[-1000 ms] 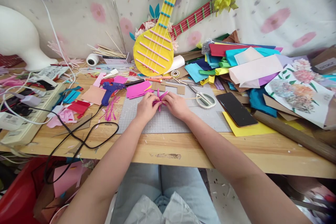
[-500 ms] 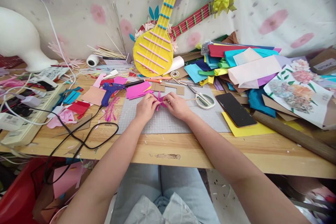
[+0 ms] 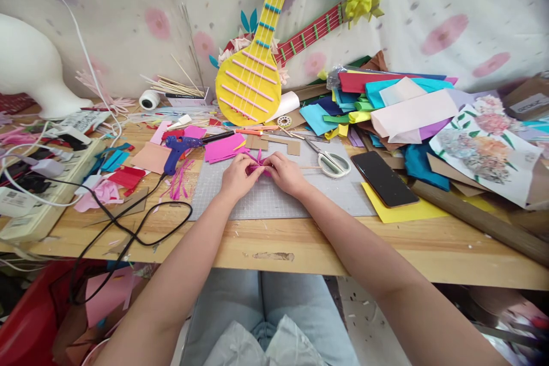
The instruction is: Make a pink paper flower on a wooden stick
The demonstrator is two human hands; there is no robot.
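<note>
Both hands meet over the grey cutting mat (image 3: 257, 206). Between their fingertips is a magenta strip-petalled paper piece (image 3: 259, 156), several thin points sticking out of it. My left hand (image 3: 238, 177) pinches its left side, thumb reaching across the front. From the right, my right hand (image 3: 285, 174) grips the same piece with closed fingers. A thin wooden stick (image 3: 311, 167) juts out beside the right hand toward the scissors (image 3: 332, 163); whether the hand holds it is hidden. Magenta paper sheets (image 3: 225, 147) lie just behind the left hand.
A blue glue gun (image 3: 175, 151) with a looping black cord lies left, by pink fringed strips (image 3: 182, 180). Right are a phone (image 3: 384, 178) on yellow paper (image 3: 398, 214) and a coloured paper pile (image 3: 412, 108). A yellow paper lute (image 3: 249, 86) leans at the back.
My left thumb has shifted over the front of the magenta piece, covering more of its lower part. The camera view has moved slightly; other things stay put.
</note>
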